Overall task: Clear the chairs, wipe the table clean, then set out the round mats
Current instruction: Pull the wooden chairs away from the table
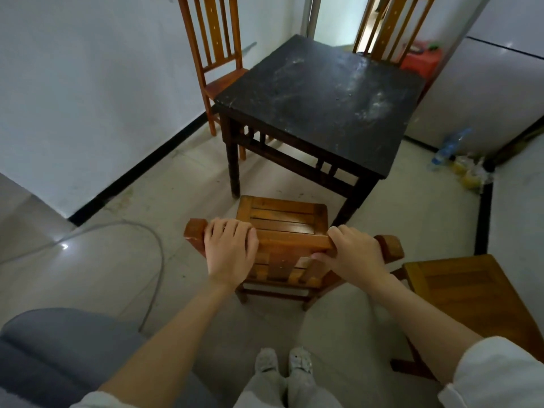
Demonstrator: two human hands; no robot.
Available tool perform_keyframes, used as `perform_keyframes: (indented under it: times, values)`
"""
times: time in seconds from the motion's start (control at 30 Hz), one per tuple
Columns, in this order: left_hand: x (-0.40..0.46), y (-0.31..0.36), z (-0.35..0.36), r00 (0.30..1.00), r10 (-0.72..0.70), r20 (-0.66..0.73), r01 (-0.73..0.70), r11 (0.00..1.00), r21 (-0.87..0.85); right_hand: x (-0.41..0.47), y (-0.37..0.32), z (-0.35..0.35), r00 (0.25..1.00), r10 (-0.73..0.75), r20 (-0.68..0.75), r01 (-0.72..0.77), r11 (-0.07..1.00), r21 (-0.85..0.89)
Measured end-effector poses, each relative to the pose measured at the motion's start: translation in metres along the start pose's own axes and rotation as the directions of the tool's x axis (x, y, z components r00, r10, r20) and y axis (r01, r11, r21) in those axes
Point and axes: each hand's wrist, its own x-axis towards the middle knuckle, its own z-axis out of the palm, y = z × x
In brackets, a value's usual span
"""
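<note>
Both hands (290, 254) grip a chair (284, 219) before the smeared table (321, 95).

The single head-worn view looks forward and steeply down from standing height, close above an orange-brown slatted wooden chair (282, 228), with a dark square stone-topped table (318, 104) farther ahead.

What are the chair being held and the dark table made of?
The chair, gripped at its top rail by the left hand and right hand, looks like varnished orange-brown wood: slats, grain and a slight shine. The table has a matte black top, maybe stone or painted wood, smeared with pale dust, on dark turned wooden legs.
</note>
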Motion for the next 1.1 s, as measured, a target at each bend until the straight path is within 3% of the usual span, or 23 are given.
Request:
perform_keyframes:
  times: [0.1, 0.23, 0.43, 0.63, 0.87, 1.1]
  values:
    - [0.004, -0.014, 0.005, 0.995, 0.087, -0.055, -0.086, 0.996, 0.029, 0.001, -0.004, 0.006, 0.993, -0.014, -0.121, 0.016, 1.0, 0.019]
    - [0.033, -0.043, 0.002, 0.995, 0.103, 0.0, -0.102, 0.992, 0.072, 0.021, -0.028, 0.016, 0.975, 0.004, -0.222, 0.008, 0.999, 0.053]
    - [0.073, -0.066, 0.002, 0.99, -0.04, 0.134, 0.029, 0.996, 0.083, 0.06, -0.059, 0.028, 0.963, 0.058, -0.262, -0.043, 0.997, 0.062]
    - [0.077, -0.046, 0.029, 0.978, 0.147, 0.151, -0.165, 0.98, 0.113, 0.078, -0.024, 0.029, 0.956, -0.002, -0.293, 0.001, 1.0, -0.005]
    - [0.125, -0.034, 0.054, 0.97, 0.194, 0.145, -0.207, 0.975, 0.078, 0.119, 0.017, 0.027, 0.95, 0.021, -0.312, -0.027, 1.0, -0.013]
    - [0.191, -0.069, 0.06, 0.946, 0.245, 0.215, -0.275, 0.953, 0.124, 0.173, 0.002, 0.035, 0.925, 0.06, -0.375, -0.054, 0.998, 0.026]
